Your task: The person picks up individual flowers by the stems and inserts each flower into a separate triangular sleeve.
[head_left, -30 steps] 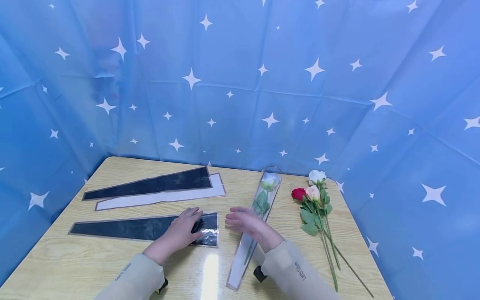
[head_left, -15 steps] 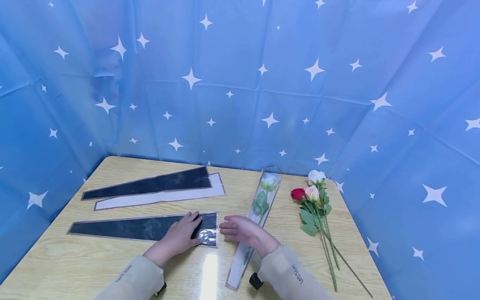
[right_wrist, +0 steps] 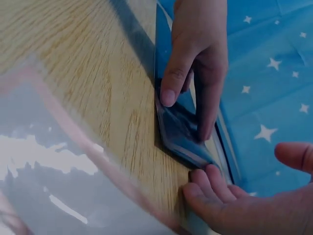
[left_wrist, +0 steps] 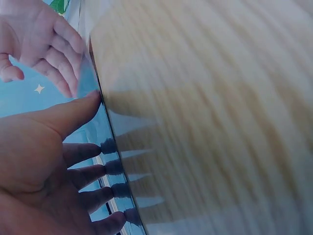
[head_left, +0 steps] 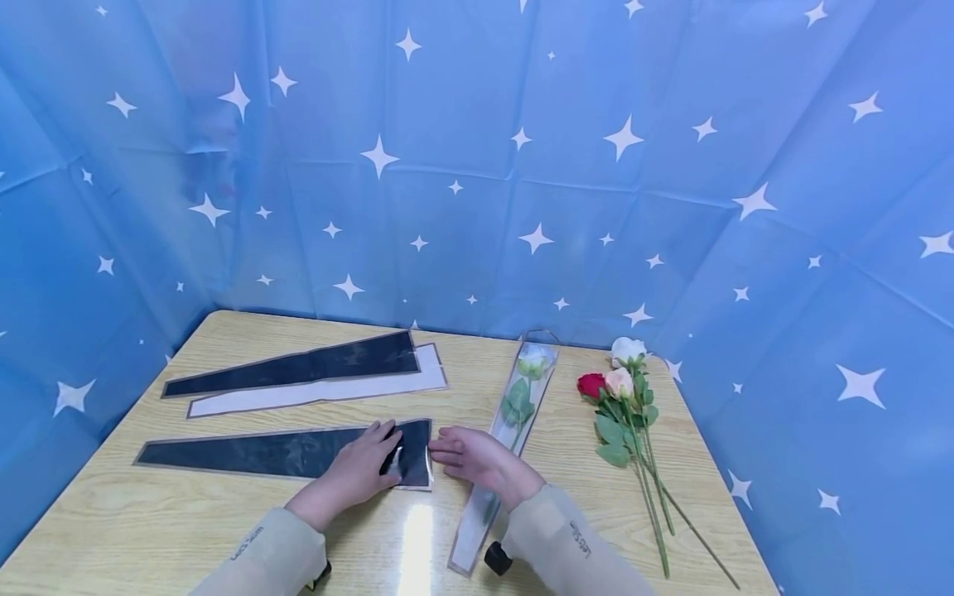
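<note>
A tapered black flower sleeve (head_left: 253,451) with a clear face lies flat on the table, its wide end to the right. My left hand (head_left: 354,468) rests on it, fingertips and thumb spread and pressing near the wide end. My right hand (head_left: 480,463) reaches over a clear-fronted sleeve (head_left: 469,530) that holds a white rose (head_left: 533,362). Its fairly straight fingertips touch the black sleeve's wide edge, as the right wrist view shows at the sleeve's corner (right_wrist: 178,129). There the sleeve's surface bulges and creases slightly. The right thumb stands away from the edge.
Another black sleeve (head_left: 298,364) overlaps a white sleeve (head_left: 365,389) farther back on the left. Red (head_left: 592,385), pink (head_left: 620,382) and white (head_left: 628,351) roses with long stems lie at the right. A blue star-patterned curtain (head_left: 462,223) rises behind the table.
My right hand has moved left and slightly down until its fingertips meet the black sleeve's wide edge. My left hand has settled slightly on the sleeve; the glare there has shrunk.
</note>
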`<action>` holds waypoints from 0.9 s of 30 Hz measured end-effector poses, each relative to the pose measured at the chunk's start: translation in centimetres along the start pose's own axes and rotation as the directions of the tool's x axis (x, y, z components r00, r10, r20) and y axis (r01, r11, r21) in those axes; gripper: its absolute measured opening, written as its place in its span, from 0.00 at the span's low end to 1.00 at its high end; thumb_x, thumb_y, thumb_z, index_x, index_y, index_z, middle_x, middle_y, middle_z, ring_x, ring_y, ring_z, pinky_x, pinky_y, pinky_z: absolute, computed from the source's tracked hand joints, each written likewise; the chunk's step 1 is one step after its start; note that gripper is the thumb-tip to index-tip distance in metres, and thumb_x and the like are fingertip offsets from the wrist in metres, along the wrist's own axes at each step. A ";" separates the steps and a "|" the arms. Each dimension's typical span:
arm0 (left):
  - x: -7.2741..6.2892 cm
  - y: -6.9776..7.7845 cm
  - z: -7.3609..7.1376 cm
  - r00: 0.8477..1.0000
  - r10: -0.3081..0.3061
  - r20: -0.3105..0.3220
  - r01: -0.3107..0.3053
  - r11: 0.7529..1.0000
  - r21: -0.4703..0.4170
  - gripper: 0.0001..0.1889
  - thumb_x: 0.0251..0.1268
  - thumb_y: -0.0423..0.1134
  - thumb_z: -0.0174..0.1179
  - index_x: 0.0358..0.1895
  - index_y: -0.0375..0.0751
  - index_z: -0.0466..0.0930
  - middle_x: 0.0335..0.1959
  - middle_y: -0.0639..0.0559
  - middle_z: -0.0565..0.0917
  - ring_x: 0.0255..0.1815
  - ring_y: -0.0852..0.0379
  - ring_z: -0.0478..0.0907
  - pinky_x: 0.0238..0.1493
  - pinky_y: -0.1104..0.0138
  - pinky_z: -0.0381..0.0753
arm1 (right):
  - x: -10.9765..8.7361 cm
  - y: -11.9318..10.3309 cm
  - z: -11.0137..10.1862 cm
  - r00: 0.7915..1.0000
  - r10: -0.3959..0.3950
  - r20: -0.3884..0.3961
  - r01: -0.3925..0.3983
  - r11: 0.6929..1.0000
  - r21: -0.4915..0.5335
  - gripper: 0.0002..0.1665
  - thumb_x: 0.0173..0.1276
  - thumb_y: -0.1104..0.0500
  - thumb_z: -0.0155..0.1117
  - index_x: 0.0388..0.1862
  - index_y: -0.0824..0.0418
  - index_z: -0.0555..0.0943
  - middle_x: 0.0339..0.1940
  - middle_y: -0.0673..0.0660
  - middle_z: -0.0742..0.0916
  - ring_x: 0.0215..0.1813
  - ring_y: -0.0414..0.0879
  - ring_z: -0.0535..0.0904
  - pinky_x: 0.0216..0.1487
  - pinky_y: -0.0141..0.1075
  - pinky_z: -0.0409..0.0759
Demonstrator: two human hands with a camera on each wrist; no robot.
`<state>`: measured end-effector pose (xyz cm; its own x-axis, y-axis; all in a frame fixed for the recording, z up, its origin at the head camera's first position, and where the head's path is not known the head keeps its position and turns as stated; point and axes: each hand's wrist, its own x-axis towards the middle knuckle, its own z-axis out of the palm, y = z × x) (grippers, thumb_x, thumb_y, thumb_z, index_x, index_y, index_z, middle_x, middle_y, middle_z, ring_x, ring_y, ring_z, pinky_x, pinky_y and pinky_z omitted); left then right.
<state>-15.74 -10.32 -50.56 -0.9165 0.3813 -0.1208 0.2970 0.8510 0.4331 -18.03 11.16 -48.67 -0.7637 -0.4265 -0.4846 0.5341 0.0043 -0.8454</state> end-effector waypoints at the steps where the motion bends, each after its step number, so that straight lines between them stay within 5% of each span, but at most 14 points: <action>1: 0.0 0.0 0.0 1.000 -0.001 0.003 0.001 1.000 -0.001 0.35 0.59 0.48 0.64 0.68 0.38 0.65 0.73 0.41 0.59 0.74 0.39 0.53 0.63 0.41 0.64 | 0.1 0.1 0.1 1.000 -0.002 -0.003 0.002 1.000 0.006 0.34 0.74 0.58 0.41 0.72 0.75 0.48 0.67 0.72 0.69 0.69 0.63 0.64 0.72 0.55 0.56; 12: 0.1 0.2 0.0 1.000 -0.007 -0.024 0.006 1.000 -0.026 0.35 0.59 0.48 0.65 0.68 0.41 0.65 0.73 0.43 0.59 0.73 0.39 0.54 0.62 0.39 0.64 | 0.7 0.4 1.1 1.000 -0.018 0.000 0.018 0.996 0.083 0.35 0.67 0.63 0.46 0.71 0.75 0.52 0.64 0.74 0.68 0.66 0.64 0.67 0.70 0.52 0.63; 19: 0.6 0.5 0.7 0.992 0.053 -0.118 -0.066 0.992 -0.111 0.29 0.63 0.46 0.62 0.66 0.43 0.69 0.71 0.43 0.64 0.71 0.40 0.60 0.64 0.43 0.64 | 0.7 0.6 1.3 0.996 -0.036 0.079 0.030 0.997 0.069 0.28 0.68 0.63 0.45 0.66 0.74 0.64 0.63 0.70 0.74 0.63 0.59 0.72 0.69 0.50 0.64; 27: 1.4 1.3 0.9 0.966 0.029 -0.256 -0.078 0.980 -0.182 0.20 0.63 0.43 0.62 0.58 0.45 0.78 0.60 0.48 0.76 0.62 0.47 0.73 0.59 0.52 0.74 | 0.5 0.5 1.7 0.998 -0.047 0.040 0.042 0.993 0.114 0.29 0.67 0.64 0.45 0.66 0.75 0.62 0.63 0.69 0.74 0.54 0.48 0.78 0.68 0.46 0.67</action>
<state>-16.38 -8.34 -50.92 -0.9456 0.3006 0.1246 0.3134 0.7386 0.5968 -17.49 9.44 -48.96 -0.7725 -0.4625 -0.4351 0.5394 -0.1165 -0.8339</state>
